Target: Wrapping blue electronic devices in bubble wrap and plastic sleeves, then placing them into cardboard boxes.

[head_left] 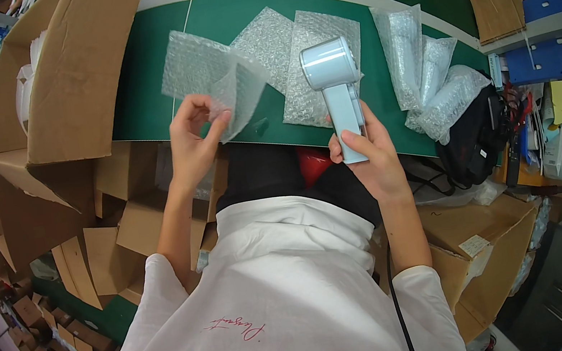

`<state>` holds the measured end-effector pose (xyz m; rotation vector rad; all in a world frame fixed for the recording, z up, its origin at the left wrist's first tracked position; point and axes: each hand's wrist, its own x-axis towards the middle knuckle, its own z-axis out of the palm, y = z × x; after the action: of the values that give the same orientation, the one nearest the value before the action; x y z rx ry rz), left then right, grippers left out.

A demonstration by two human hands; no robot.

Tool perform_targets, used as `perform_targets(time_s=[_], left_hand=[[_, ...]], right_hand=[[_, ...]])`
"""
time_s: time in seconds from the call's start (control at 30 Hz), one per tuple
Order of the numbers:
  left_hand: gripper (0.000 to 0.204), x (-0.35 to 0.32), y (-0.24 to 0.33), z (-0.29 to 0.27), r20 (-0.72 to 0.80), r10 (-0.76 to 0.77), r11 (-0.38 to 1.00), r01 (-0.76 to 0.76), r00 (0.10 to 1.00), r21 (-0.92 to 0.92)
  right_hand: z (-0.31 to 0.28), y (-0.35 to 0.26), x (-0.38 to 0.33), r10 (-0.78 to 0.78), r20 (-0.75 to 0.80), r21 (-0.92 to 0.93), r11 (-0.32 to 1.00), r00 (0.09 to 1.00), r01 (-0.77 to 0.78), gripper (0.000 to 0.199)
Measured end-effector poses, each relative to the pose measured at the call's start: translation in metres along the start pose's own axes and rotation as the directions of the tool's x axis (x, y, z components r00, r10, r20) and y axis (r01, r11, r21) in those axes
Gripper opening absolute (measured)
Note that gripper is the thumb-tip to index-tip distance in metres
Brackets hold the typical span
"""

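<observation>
My left hand [198, 133] pinches the lower corner of a clear bubble-wrap bag [196, 68] between thumb and fingers, lifting it at the green table's near edge. In my right hand [374, 154] is a light-blue handheld fan [335, 91], gripped by its handle. Its round, drum-shaped head points up, over the table. Beneath and behind the fan lies a flat bubble-wrap bag [338, 20]. Another flat bubble-wrap bag [265, 36] lies to its left, partly covered.
Several bubble-wrapped items [454, 95] lie at the table's right end, next to a black bag [475, 135]. A large open carton [73, 76] stands at the left, with more cartons [139, 225] below. One open carton [478, 233] sits by my right elbow. A black cable [398, 310] hangs along my right side.
</observation>
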<state>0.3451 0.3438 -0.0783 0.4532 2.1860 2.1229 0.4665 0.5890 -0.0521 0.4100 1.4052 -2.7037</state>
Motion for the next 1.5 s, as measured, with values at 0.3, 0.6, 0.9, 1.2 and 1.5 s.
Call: perform_targets(time_s=[0.3,0.6,0.9,1.2,1.5], left_hand=[[0.012,0.011,0.024,-0.026,0.129,0.352,0.761,-0.363,0.927,0.537],[0.012,0.008,0.017,-0.013,0.157,0.273,0.758,-0.312,0.949,0.572],[0.009,0.011,0.016,0.016,0.144,0.275,0.824,-0.311,0.950,0.475],[0.019,0.001,-0.006,0.021,-0.012,0.286,0.874,-0.255,0.958,0.414],[0.019,-0.021,0.004,0.051,0.010,0.471,0.777,-0.421,0.882,0.467]], right_hand=[[-0.001,-0.002,-0.002,-0.068,0.057,0.005,0.998,0.996,0.068,0.054],[0.019,-0.007,-0.002,-0.102,0.138,-0.052,0.993,0.985,0.110,0.060],[0.029,0.010,-0.003,-0.085,0.121,-0.447,0.885,0.989,0.130,0.057],[0.027,0.040,0.015,-0.250,0.226,-0.953,0.145,0.942,0.267,0.057],[0.027,0.034,0.031,-0.208,-0.001,-0.441,0.878,0.978,0.186,0.052]])
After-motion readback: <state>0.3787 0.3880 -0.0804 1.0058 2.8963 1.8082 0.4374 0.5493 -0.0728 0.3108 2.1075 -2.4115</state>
